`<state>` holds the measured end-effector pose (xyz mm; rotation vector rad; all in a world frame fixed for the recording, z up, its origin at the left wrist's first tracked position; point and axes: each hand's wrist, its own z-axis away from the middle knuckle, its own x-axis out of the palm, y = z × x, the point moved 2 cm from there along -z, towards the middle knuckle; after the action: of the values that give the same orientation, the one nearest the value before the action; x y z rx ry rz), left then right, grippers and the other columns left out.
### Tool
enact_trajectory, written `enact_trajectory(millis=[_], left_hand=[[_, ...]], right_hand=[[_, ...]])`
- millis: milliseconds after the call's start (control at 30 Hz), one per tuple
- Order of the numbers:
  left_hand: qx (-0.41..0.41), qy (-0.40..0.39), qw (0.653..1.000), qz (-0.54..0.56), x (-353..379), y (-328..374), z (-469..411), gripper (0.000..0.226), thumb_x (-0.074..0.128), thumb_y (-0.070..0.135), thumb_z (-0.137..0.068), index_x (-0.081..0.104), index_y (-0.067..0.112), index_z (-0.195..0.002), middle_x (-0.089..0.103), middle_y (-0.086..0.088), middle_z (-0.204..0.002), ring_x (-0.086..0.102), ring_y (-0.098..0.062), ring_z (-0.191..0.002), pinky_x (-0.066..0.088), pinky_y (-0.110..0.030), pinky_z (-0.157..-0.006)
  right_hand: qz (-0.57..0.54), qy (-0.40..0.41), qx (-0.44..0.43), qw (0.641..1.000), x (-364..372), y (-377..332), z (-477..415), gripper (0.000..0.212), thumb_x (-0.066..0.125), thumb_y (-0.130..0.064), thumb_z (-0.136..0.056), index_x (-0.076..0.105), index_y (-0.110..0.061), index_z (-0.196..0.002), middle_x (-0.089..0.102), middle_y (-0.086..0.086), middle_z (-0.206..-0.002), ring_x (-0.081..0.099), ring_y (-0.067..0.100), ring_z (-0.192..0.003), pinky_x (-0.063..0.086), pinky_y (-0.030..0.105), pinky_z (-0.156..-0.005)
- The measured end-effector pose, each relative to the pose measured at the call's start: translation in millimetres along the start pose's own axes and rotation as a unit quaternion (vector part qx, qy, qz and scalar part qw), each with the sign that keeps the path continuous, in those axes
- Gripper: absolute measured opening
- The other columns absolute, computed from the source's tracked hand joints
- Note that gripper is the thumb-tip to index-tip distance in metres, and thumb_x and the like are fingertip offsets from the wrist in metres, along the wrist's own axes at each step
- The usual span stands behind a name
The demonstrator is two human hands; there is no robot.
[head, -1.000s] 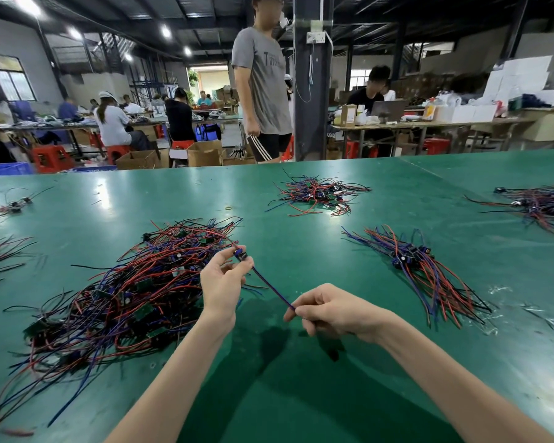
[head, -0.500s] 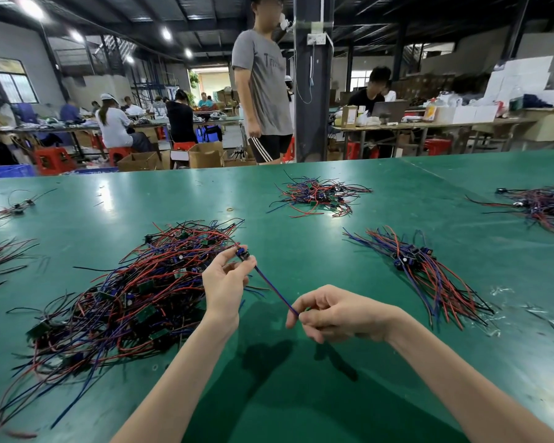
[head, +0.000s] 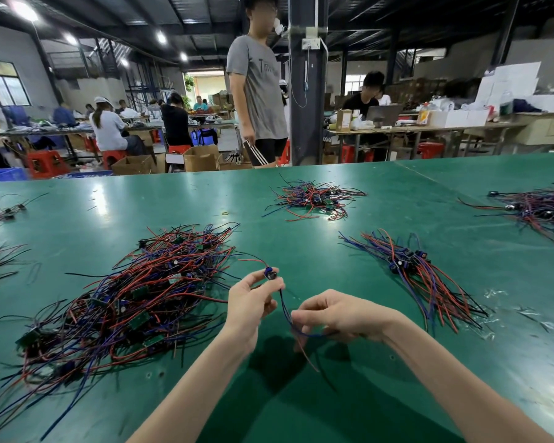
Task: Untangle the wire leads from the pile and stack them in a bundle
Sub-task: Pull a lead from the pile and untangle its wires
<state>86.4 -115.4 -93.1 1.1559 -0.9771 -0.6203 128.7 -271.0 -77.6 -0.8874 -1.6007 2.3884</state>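
Lead [head: 284, 307] slackened between pinching hands [head: 250, 302] [head: 336, 314].

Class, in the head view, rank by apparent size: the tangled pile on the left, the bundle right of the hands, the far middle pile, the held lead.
1. tangled pile, largest by far.
2. bundle and far pile: unsure, the far pile lies farther off.
3. held lead, smallest.

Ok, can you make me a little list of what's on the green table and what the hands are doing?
left hand: pinches the wire lead by its blue part
right hand: holds that lead's loose wires
big pile: tangled red, blue and black wires, left of the hands
bundle: neater stack, right of the hands
table: green, shiny
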Motion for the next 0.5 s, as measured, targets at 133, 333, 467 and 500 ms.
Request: enact_trajectory(millis=[133,333,467,500], left_hand=[[-0.026,-0.008,0.997,0.074,-4,6,-2,0.014,0.062,-0.003,-0.084,0.065,0.008,-0.093,0.065,-0.002,-0.063,0.038,-0.003,-0.038,0.043,-0.015,-0.044],[-0.058,-0.02,0.986,0.155,-3,10,-3,0.011,0.058,-0.003,-0.087,0.063,0.007,-0.088,0.065,-0.004,-0.059,0.041,-0.002,-0.034,0.042,-0.014,-0.04],[-0.051,-0.036,0.988,0.141,-2,12,0,0.012,0.059,-0.003,-0.086,0.064,0.007,-0.089,0.064,-0.004,-0.062,0.039,-0.003,-0.036,0.042,-0.014,-0.041],[-0.047,-0.04,0.989,0.134,-1,12,1,0.012,0.059,-0.003,-0.086,0.064,0.007,-0.089,0.063,-0.004,-0.062,0.038,-0.003,-0.036,0.042,-0.014,-0.042]], right_hand=[[0.022,-0.126,-0.008,0.992,-4,-4,10,0.035,0.045,-0.048,-0.096,0.061,-0.019,-0.106,0.071,0.007,-0.109,0.034,0.007,-0.04,0.028,0.016,-0.037],[-0.073,-0.315,-0.024,0.946,-1,-3,15,0.078,0.031,-0.071,-0.084,0.04,-0.011,-0.134,0.045,0.03,-0.137,0.063,0.014,-0.071,0.052,0.024,-0.064],[-0.184,-0.299,-0.027,0.936,-10,-3,14,0.104,0.03,-0.088,-0.069,0.043,-0.006,-0.131,0.051,0.026,-0.131,0.063,0.026,-0.097,0.046,0.036,-0.085],[-0.209,-0.29,-0.035,0.933,-13,-2,13,0.102,0.029,-0.087,-0.071,0.044,-0.005,-0.131,0.054,0.023,-0.129,0.063,0.027,-0.098,0.046,0.037,-0.086]])
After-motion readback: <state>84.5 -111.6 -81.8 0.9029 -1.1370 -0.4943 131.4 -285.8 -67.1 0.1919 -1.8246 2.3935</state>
